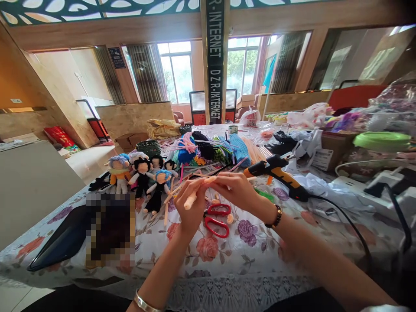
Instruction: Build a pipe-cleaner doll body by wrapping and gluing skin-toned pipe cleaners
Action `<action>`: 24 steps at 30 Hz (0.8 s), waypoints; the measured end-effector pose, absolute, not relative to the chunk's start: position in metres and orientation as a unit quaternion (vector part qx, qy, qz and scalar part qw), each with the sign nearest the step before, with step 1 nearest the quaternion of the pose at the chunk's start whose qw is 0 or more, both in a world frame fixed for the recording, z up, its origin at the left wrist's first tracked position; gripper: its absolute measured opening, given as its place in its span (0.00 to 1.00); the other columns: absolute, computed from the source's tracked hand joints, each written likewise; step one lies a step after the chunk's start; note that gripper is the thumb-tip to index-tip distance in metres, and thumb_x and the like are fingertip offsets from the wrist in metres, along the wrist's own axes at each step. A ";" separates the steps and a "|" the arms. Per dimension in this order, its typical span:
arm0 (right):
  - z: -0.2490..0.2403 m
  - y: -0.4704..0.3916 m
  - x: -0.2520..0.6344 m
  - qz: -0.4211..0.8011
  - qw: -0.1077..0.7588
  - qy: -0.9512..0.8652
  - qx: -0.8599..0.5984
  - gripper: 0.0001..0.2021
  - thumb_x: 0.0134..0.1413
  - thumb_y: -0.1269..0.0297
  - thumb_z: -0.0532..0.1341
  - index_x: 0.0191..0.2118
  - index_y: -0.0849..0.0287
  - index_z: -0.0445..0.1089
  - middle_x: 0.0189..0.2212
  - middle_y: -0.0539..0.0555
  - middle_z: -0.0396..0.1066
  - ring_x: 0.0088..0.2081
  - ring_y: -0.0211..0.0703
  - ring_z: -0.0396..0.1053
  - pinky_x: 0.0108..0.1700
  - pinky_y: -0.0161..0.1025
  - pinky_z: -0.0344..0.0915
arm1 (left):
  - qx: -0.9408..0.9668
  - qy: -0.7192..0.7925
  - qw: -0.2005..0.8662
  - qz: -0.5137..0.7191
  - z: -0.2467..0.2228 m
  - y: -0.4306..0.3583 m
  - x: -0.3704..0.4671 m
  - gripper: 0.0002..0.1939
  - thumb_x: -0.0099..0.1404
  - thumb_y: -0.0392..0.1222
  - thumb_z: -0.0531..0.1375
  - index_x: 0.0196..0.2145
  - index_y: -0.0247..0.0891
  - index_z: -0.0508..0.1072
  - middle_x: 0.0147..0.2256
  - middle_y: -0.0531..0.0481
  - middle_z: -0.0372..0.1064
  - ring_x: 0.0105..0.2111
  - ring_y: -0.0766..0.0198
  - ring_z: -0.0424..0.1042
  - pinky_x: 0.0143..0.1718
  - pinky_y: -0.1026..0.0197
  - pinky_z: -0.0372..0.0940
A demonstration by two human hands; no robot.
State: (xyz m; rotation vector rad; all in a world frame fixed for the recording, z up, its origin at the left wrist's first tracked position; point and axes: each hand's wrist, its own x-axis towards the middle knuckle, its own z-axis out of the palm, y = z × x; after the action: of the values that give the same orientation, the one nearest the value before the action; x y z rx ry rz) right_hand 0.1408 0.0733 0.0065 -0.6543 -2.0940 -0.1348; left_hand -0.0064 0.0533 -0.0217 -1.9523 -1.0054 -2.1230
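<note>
My left hand [191,199] is closed around a peach-coloured fuzzy pipe-cleaner piece [190,202], its thick end sticking out below the fingers. My right hand [235,188] pinches the far end of the same piece, so both sets of fingertips meet over the table. Just beneath them lie red-handled scissors [217,226], their blades mostly hidden behind my left hand. Small peach curled bits [230,219] rest beside the handles. To the right of my right hand, a black and orange hot glue gun [281,173] lies with its nozzle toward my fingers.
Several small pipe-cleaner dolls [143,173] stand at the left, behind a black phone-like object [61,236]. Bundles of coloured pipe cleaners [240,149] lie at the back. The glue gun's cord [344,212] runs right toward a white power strip [357,190]. A flowered cloth [208,264] covers the table.
</note>
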 end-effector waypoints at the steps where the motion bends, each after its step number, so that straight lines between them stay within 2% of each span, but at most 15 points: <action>1: 0.005 0.073 0.140 -0.083 0.444 -0.853 -0.261 0.12 0.60 0.63 0.53 0.32 0.60 0.72 0.25 0.51 0.72 0.25 0.32 0.65 0.27 0.31 0.57 | -0.635 -0.341 0.038 -0.692 -0.021 0.054 -0.006 0.07 0.59 0.36 0.60 0.36 0.40 0.75 0.31 0.51 0.74 0.30 0.67 0.72 0.33 0.63 0.66; 6: 0.003 0.075 0.142 -0.216 0.429 -0.840 -0.254 0.10 0.60 0.65 0.53 0.36 0.60 0.71 0.29 0.52 0.74 0.28 0.34 0.69 0.29 0.32 0.59 | -0.637 -0.360 -0.009 -0.681 -0.020 0.056 -0.006 0.07 0.61 0.39 0.58 0.37 0.40 0.74 0.32 0.50 0.74 0.32 0.66 0.71 0.35 0.63 0.65; 14: 0.013 0.071 0.151 -0.349 0.388 -0.821 -0.233 0.09 0.57 0.74 0.53 0.37 0.60 0.70 0.24 0.49 0.70 0.28 0.34 0.66 0.28 0.33 0.58 | -0.638 -0.393 -0.051 -0.660 -0.020 0.058 -0.005 0.08 0.62 0.42 0.56 0.34 0.38 0.74 0.32 0.49 0.73 0.32 0.66 0.71 0.36 0.63 0.64; 19: 0.014 0.067 0.151 -0.399 0.375 -0.809 -0.213 0.09 0.54 0.77 0.54 0.36 0.61 0.69 0.23 0.48 0.70 0.28 0.35 0.66 0.30 0.35 0.59 | -0.648 -0.397 -0.055 -0.648 -0.021 0.058 -0.005 0.07 0.62 0.42 0.56 0.33 0.38 0.74 0.32 0.49 0.74 0.33 0.66 0.72 0.36 0.64 0.64; 24: 0.015 0.065 0.152 -0.399 0.383 -0.810 -0.195 0.08 0.55 0.77 0.55 0.35 0.60 0.69 0.23 0.48 0.69 0.28 0.34 0.66 0.30 0.35 0.59 | -0.655 -0.408 -0.036 -0.634 -0.022 0.057 -0.004 0.08 0.63 0.41 0.55 0.34 0.38 0.74 0.32 0.49 0.75 0.31 0.66 0.72 0.34 0.65 0.64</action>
State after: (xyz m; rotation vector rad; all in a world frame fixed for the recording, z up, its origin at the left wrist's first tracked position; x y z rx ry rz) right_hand 0.1515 0.0653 0.0150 -0.4965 -2.0659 -1.0162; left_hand -0.0043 0.0567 -0.0225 -2.1075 -1.3133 -2.0402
